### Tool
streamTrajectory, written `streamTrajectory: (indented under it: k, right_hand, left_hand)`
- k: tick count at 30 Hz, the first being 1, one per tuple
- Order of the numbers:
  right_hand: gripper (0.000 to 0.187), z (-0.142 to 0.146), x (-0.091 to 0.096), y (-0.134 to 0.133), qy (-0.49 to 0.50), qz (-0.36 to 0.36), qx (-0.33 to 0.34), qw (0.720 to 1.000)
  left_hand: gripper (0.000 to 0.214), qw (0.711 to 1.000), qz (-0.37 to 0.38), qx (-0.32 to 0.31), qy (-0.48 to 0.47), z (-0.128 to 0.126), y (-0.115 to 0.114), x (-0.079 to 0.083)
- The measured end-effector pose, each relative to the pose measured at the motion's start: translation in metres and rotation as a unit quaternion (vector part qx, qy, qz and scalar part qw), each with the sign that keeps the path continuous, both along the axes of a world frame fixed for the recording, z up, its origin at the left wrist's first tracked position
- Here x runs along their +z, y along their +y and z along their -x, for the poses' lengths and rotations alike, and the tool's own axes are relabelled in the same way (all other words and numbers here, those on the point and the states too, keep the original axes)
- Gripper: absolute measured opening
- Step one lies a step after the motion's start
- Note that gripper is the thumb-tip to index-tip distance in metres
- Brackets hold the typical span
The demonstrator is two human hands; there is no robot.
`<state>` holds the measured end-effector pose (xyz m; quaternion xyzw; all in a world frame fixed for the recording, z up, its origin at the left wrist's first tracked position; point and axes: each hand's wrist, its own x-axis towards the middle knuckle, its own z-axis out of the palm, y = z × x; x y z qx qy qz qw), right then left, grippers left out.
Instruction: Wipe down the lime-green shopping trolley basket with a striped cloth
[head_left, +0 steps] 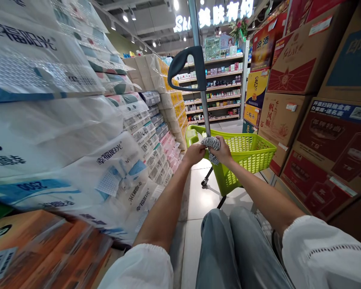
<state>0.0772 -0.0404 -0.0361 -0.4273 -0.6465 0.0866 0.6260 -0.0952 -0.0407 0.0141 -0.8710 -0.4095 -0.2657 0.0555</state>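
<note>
My left hand (pixel 195 154) pinches the left side of a crumpled grey-and-white striped cloth (pixel 211 143). On the cloth's other side, my right hand (pixel 224 151) has its fingers closed round it, and part of the cloth hangs below. Both hands are close together at the near rim of a lime-green plastic shopping basket trolley (pixel 246 154). A grey metal pole (pixel 205 110) rises from behind the cloth to a dark loop handle (pixel 201 68). Whether the cloth touches the pole or the rim, I cannot tell.
Tall stacks of plastic-wrapped tissue packs (pixel 114 160) line the left side, with orange boxes (pixel 42 245) below. Printed cartons (pixel 291 116) are piled on the right. Shelves of small goods (pixel 222 84) stand at the back. A trolley wheel (pixel 204 182) rests on the tiled floor (pixel 198 200).
</note>
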Motion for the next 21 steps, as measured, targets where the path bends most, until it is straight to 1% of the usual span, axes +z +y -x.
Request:
streamTrajectory:
  k: [2,4,6,8,10,12,13,15,17,19,21]
  right_hand:
    - [0.047,-0.005,-0.006,-0.007,-0.033,-0.011,-0.015,0.999]
    - [0.045,-0.005,-0.011,-0.015,-0.048,-0.029,-0.051,0.997]
    - [0.044,0.001,-0.017,-0.021,-0.039,-0.048,-0.097,0.993]
    - [0.043,0.012,-0.025,-0.022,-0.028,-0.063,-0.127,0.990]
    - [0.041,0.021,-0.032,-0.017,-0.036,-0.067,-0.133,0.988]
    - [0.039,0.022,-0.040,-0.008,-0.070,-0.069,-0.120,0.988]
    - [0.040,0.017,-0.044,-0.003,-0.094,-0.070,-0.109,0.987]
    - [0.042,-0.001,-0.053,0.008,-0.130,-0.065,-0.093,0.985]
    - [0.043,-0.026,-0.063,0.016,-0.119,-0.036,-0.116,0.985]
    - [0.041,-0.049,-0.070,0.021,-0.079,0.003,-0.162,0.984]
    - [0.040,-0.057,-0.071,0.021,-0.062,0.022,-0.172,0.983]
  left_hand:
    - [0.026,0.999,-0.037,0.018,0.020,-0.005,-0.006,-0.007]
    - [0.028,0.996,-0.070,0.043,0.021,-0.012,-0.010,-0.014]
    - [0.029,0.992,-0.095,0.077,0.012,-0.020,-0.013,-0.021]
    - [0.027,0.988,-0.110,0.110,0.008,-0.026,-0.013,-0.026]
    - [0.023,0.984,-0.119,0.129,0.013,-0.028,-0.012,-0.030]
    - [0.022,0.983,-0.126,0.133,0.018,-0.027,-0.010,-0.031]
    - [0.023,0.983,-0.127,0.133,0.021,-0.026,-0.010,-0.031]
    - [0.027,0.983,-0.125,0.132,0.021,-0.022,-0.008,-0.030]
    - [0.034,0.984,-0.120,0.128,0.012,-0.018,-0.007,-0.029]
    - [0.038,0.986,-0.113,0.120,-0.002,-0.016,-0.007,-0.028]
    - [0.040,0.987,-0.108,0.114,-0.016,-0.015,-0.006,-0.028]
